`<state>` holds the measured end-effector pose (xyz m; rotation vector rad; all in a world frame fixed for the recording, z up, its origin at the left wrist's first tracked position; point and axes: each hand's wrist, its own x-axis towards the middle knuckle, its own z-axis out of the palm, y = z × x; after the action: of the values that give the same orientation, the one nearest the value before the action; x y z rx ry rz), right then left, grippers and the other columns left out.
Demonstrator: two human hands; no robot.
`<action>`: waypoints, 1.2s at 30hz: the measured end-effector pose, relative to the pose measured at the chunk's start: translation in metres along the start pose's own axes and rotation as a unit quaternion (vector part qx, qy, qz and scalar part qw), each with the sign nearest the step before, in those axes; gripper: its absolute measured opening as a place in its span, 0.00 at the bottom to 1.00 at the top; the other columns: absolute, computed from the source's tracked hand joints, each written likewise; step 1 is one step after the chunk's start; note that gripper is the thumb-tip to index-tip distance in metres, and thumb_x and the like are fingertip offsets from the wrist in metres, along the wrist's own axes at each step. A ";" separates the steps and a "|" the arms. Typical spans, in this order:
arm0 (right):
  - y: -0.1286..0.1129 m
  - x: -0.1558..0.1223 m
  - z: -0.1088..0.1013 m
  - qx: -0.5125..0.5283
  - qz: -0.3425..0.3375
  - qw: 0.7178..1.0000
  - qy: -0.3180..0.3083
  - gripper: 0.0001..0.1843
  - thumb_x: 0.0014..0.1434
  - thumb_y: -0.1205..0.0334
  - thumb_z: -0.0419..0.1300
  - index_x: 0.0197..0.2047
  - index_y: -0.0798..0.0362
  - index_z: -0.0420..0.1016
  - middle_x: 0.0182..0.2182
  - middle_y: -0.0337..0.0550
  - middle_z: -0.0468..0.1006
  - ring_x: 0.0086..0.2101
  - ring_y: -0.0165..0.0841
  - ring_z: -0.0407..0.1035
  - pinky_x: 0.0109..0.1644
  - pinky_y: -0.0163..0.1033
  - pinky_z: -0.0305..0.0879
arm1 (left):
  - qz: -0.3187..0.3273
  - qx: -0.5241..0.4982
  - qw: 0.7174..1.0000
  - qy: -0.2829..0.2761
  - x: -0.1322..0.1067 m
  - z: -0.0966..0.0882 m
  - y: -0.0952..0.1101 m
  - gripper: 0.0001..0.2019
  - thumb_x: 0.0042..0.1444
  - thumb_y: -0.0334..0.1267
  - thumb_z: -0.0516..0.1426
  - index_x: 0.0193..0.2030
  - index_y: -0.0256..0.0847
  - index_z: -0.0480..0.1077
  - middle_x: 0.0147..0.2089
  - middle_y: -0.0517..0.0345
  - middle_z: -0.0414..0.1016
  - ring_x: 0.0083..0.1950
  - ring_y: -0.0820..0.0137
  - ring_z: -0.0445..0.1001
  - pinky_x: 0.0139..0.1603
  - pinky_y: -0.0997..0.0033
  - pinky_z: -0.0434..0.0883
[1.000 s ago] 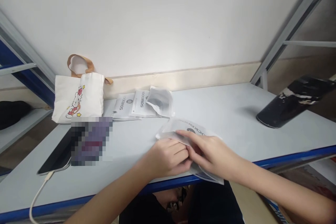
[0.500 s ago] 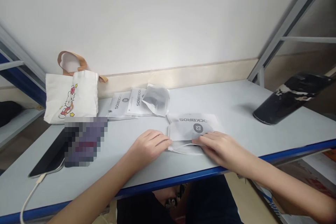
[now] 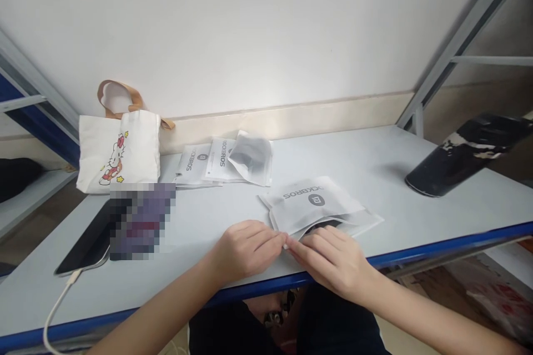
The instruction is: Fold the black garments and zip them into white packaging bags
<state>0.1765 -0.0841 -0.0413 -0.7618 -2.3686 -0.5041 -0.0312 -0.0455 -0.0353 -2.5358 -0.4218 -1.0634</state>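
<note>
Fingers of the left hand [image 3: 250, 249], in the lower middle of the frame, are drawn together, the grip clamped on the near-left corner of a frosted pouch [image 3: 328, 194]. Fingertips of the right hand [image 3: 339, 260] meet the left ones there; its thumb is hidden, so I cannot tell whether that grip is closed. The pouch, marked with dark lettering and a round emblem, lies on the table [image 3: 375, 155] just right of centre, its mouth bulging apart toward the lower edge; black content [image 3: 325, 224] shows inside.

Similar packets [image 3: 194, 163] overlap near the wall at centre left, the rightmost tilted over its neighbour. At left stands a white tote bag [image 3: 120, 155] with tan handles; below it, a phone [image 3: 89, 238] with a cable [image 3: 58, 305] plugged in touches a purple thing [image 3: 145, 222] blurred into blocks. A black bottle [image 3: 458, 155] stands at right.
</note>
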 end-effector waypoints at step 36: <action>0.092 -0.014 -0.016 0.412 0.386 0.823 -0.052 0.22 0.54 0.50 0.61 0.50 0.49 0.66 0.45 0.48 0.72 0.39 0.37 0.69 0.39 0.42 0.70 | -0.159 -0.013 0.968 0.192 -0.008 -0.005 -0.012 0.05 0.55 0.27 0.54 0.38 0.38 0.68 0.28 0.60 0.77 0.29 0.74 0.77 0.31 0.78 0.74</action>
<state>0.2496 -0.0270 -0.0229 -1.1892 -1.8219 0.8673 -0.0442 -0.0383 -0.0350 -2.2505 -0.7198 -1.6476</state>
